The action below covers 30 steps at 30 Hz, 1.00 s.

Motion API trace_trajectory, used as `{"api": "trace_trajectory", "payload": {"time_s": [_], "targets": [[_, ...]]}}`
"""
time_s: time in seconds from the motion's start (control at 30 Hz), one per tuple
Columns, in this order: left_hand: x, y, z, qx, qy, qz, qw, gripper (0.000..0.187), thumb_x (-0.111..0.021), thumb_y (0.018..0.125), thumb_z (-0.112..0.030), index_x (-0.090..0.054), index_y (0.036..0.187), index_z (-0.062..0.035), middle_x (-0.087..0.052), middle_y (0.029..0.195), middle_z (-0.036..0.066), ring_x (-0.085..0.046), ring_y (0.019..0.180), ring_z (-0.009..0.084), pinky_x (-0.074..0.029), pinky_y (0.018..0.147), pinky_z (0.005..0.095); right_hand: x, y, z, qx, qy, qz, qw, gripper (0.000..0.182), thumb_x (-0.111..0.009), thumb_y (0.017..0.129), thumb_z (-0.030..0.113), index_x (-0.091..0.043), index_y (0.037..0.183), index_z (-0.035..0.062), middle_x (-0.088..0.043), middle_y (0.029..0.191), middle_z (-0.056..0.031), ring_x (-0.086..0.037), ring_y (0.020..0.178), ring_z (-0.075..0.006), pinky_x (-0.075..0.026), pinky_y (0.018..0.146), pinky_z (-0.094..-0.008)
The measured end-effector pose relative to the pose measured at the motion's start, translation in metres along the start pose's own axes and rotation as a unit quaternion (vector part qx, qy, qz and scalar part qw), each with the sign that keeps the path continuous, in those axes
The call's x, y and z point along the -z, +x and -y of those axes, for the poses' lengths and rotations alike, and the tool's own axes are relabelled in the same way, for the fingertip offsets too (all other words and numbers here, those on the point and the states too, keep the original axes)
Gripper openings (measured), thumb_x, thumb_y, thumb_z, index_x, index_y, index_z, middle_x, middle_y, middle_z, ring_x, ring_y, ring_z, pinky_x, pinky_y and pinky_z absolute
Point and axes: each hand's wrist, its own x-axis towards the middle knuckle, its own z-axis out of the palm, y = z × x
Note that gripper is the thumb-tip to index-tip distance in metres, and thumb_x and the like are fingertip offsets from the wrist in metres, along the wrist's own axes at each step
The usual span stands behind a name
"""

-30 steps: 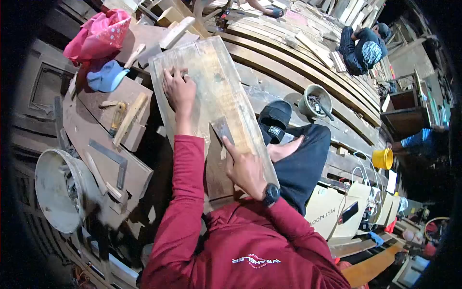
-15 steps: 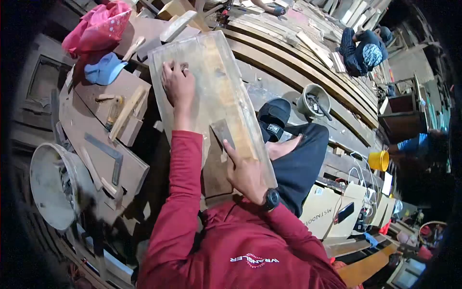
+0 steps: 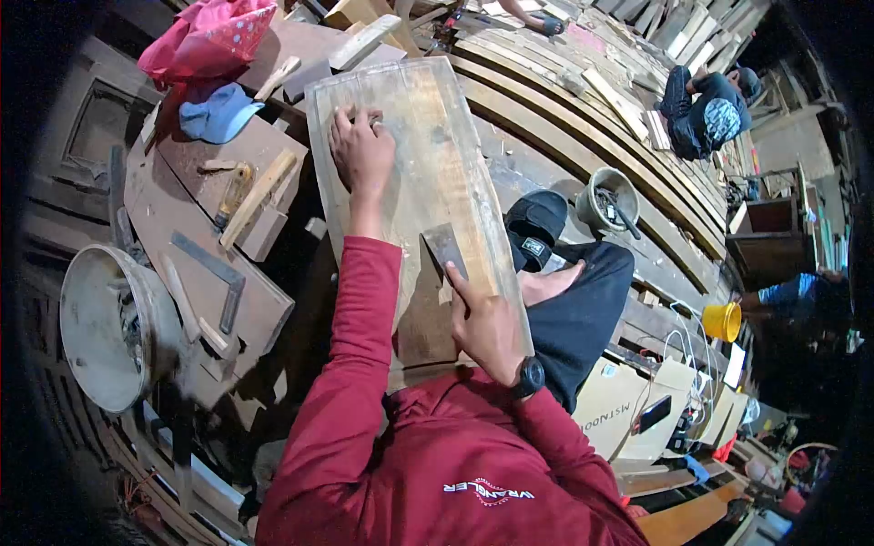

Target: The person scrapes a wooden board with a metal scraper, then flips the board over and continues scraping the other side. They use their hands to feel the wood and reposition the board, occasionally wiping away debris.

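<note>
A wide, flat wooden board (image 3: pixel 460 164) with pale smears lies lengthwise in front of me, its near end by my lap. On its upper left part rests my left hand (image 3: pixel 362 155), palm down, fingers apart and bent against the surface. My right hand (image 3: pixel 487 332) is closed round a putty knife (image 3: pixel 442 249), with the index finger stretched along its flat metal blade. The blade lies low over the middle of the board. Its handle is mostly hidden in my hand.
Left, a side board carries a metal square (image 3: pixel 209 264), a wooden stick (image 3: pixel 258 200) and a blue cap (image 3: pixel 218 114). A large white bucket (image 3: pixel 164 314) stands nearer. Right are a small bucket (image 3: pixel 592 209), long planks (image 3: pixel 583 136) and a phone (image 3: pixel 654 414) on cardboard. A person (image 3: pixel 715 114) crouches far right.
The whole view has shifted, so most things sit a little further right. Both hands and the putty knife keep nearly the same places on the board.
</note>
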Motion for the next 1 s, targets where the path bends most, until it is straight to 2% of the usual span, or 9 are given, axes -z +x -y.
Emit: {"api": "trace_trajectory", "payload": {"time_s": [0.23, 0.3, 0.43, 0.53, 0.63, 0.67, 0.77, 0.9, 1.0], "targets": [[0.000, 0.001, -0.001, -0.009, -0.007, 0.001, 1.000, 0.021, -0.067, 0.083, -0.008, -0.072, 0.104, -0.0086, -0.057, 0.134, 0.018, -0.049, 0.134, 0.0384, -0.036, 0.115, 0.0468, 0.002, 0.073, 0.016, 0.015, -0.028, -0.021, 0.999, 0.049, -0.058, 0.095, 0.022, -0.059, 0.145, 0.0222, -0.065, 0.063, -0.0241, -0.067, 0.058, -0.0428, -0.053, 0.057, -0.0555], [0.003, 0.001, -0.002, -0.012, 0.002, 0.001, 1.000, 0.023, -0.066, 0.083, -0.008, -0.073, 0.105, -0.0085, -0.057, 0.133, 0.017, -0.051, 0.131, 0.0370, -0.038, 0.113, 0.0464, 0.007, 0.054, 0.017, -0.005, -0.037, 0.024, 0.999, 0.049, -0.056, 0.096, 0.022, -0.058, 0.146, 0.0222, -0.064, 0.062, -0.0256, -0.067, 0.057, -0.0431, -0.053, 0.056, -0.0555], [-0.002, -0.004, 0.000, 0.008, -0.004, -0.005, 1.000, 0.026, -0.065, 0.085, -0.007, -0.072, 0.110, -0.0081, -0.057, 0.135, 0.018, -0.050, 0.133, 0.0367, -0.037, 0.113, 0.0468, -0.007, 0.011, 0.006, -0.008, -0.024, 0.033, 0.999, 0.051, -0.057, 0.096, 0.023, -0.057, 0.147, 0.0228, -0.064, 0.062, -0.0244, -0.067, 0.055, -0.0420, -0.053, 0.056, -0.0550], [-0.004, 0.001, -0.001, 0.009, -0.011, -0.007, 1.000, 0.033, -0.065, 0.087, -0.007, -0.068, 0.119, -0.0073, -0.057, 0.140, 0.019, -0.048, 0.137, 0.0395, -0.034, 0.117, 0.0486, -0.010, 0.030, 0.008, 0.011, -0.020, 0.010, 1.000, 0.049, -0.057, 0.097, 0.025, -0.058, 0.146, 0.0231, -0.064, 0.062, -0.0238, -0.067, 0.056, -0.0418, -0.053, 0.056, -0.0543], [-0.002, 0.002, 0.000, 0.006, -0.024, -0.009, 1.000, 0.035, -0.065, 0.083, -0.006, -0.067, 0.117, -0.0057, -0.059, 0.127, 0.017, -0.052, 0.129, 0.0372, -0.039, 0.111, 0.0475, -0.017, 0.072, 0.012, 0.019, -0.018, -0.040, 0.999, 0.047, -0.059, 0.096, 0.022, -0.063, 0.142, 0.0259, -0.063, 0.062, -0.0245, -0.065, 0.055, -0.0433, -0.051, 0.056, -0.0549], [-0.013, 0.001, 0.009, -0.035, 0.000, -0.057, 0.998, 0.036, -0.065, 0.082, -0.006, -0.066, 0.119, -0.0057, -0.059, 0.126, 0.017, -0.052, 0.129, 0.0372, -0.039, 0.111, 0.0479, -0.018, 0.079, 0.012, 0.013, -0.022, -0.039, 0.999, 0.046, -0.058, 0.096, 0.023, -0.063, 0.141, 0.0251, -0.064, 0.063, -0.0252, -0.065, 0.056, -0.0437, -0.052, 0.056, -0.0556], [-0.009, 0.002, 0.006, -0.003, -0.035, -0.019, 0.999, 0.036, -0.066, 0.083, -0.006, -0.066, 0.119, -0.0057, -0.058, 0.126, 0.016, -0.053, 0.127, 0.0366, -0.039, 0.111, 0.0472, -0.006, 0.057, 0.017, -0.004, -0.049, -0.004, 0.999, 0.046, -0.058, 0.096, 0.021, -0.063, 0.142, 0.0241, -0.063, 0.061, -0.0251, -0.066, 0.056, -0.0426, -0.052, 0.055, -0.0545], [-0.004, -0.001, 0.000, -0.008, -0.013, -0.037, 0.999, 0.035, -0.066, 0.084, -0.006, -0.066, 0.118, -0.0060, -0.058, 0.127, 0.016, -0.052, 0.129, 0.0362, -0.038, 0.112, 0.0465, -0.009, 0.010, 0.005, -0.001, -0.025, 0.028, 0.999, 0.048, -0.058, 0.097, 0.024, -0.060, 0.144, 0.0219, -0.063, 0.059, -0.0228, -0.066, 0.052, -0.0401, -0.052, 0.053, -0.0532], [-0.004, 0.000, -0.001, 0.001, -0.021, -0.019, 1.000, 0.035, -0.067, 0.083, -0.006, -0.066, 0.118, -0.0061, -0.058, 0.128, 0.016, -0.051, 0.130, 0.0372, -0.038, 0.112, 0.0471, -0.016, 0.034, 0.008, 0.010, -0.018, -0.022, 1.000, 0.047, -0.059, 0.096, 0.021, -0.062, 0.143, 0.0243, -0.063, 0.060, -0.0237, -0.066, 0.054, -0.0410, -0.052, 0.054, -0.0529]]}}
